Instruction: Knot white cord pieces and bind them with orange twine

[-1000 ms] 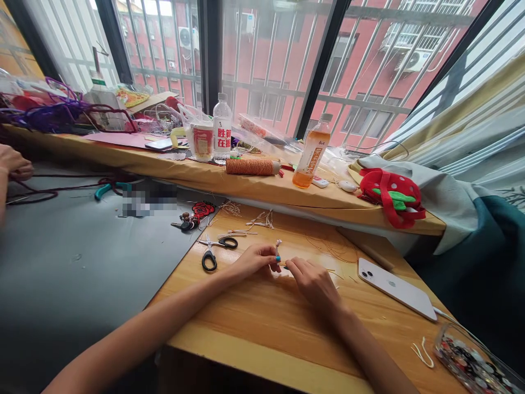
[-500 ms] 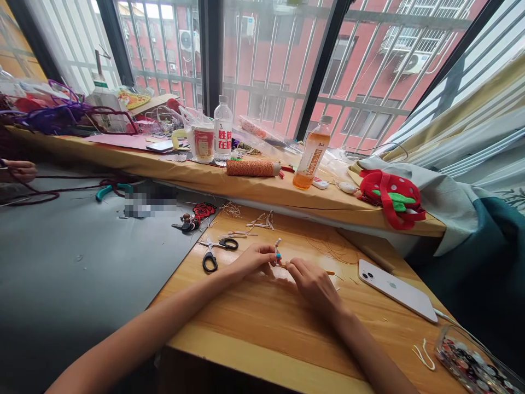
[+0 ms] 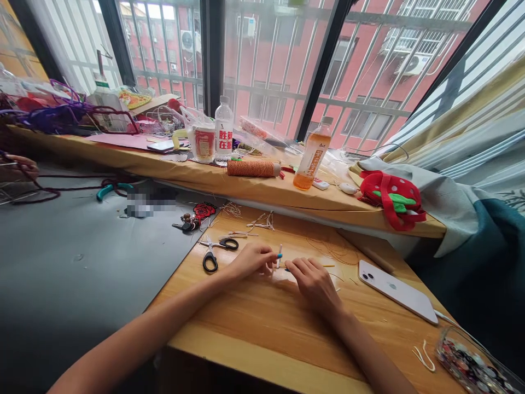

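My left hand (image 3: 251, 260) rests on the wooden table (image 3: 262, 323) with its fingers pinched on a small white cord piece with a blue bead (image 3: 279, 255), which stands up from the fingertips. My right hand (image 3: 312, 280) lies just to its right, fingers curled down onto a thin orange thread (image 3: 328, 266) that runs along the tabletop. The two hands almost touch. Black-handled scissors (image 3: 212, 253) lie a little to the left of my left hand.
A white phone (image 3: 396, 291) lies face down at the right. A box of beads (image 3: 476, 364) sits at the near right corner. On the sill stand an orange thread spool (image 3: 251, 168), a drink bottle (image 3: 312, 154) and a strawberry pouch (image 3: 391, 198). Another person's hand (image 3: 22, 165) holds dark cord at far left.
The white cord piece in my left hand has tipped more upright. My right fingers have shifted slightly along the thread. The other person's hand at far left has moved a little.
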Demonstrator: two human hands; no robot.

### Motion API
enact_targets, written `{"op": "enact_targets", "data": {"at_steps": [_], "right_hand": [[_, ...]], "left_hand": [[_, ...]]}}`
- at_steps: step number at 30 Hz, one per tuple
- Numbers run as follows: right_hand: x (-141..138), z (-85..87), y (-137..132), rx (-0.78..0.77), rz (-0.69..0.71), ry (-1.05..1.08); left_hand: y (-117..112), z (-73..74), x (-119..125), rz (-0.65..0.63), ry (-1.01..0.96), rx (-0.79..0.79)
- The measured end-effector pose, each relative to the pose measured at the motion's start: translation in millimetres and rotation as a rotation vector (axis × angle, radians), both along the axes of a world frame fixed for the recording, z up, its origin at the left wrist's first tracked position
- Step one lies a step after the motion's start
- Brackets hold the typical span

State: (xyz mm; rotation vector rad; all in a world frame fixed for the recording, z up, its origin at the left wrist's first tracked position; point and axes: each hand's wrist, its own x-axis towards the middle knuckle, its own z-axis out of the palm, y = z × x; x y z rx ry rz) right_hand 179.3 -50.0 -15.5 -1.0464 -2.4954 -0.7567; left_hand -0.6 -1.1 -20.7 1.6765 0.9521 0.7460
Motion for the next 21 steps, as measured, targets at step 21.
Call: {"op": "enact_targets", "data": {"at_steps": [21], "right_hand": [[-2.0,0.0,-8.1,0.098,0.214,-0.051]], "left_hand": [[9.9,-5.2,-2.3,-0.041,-0.080,-0.144]]}}
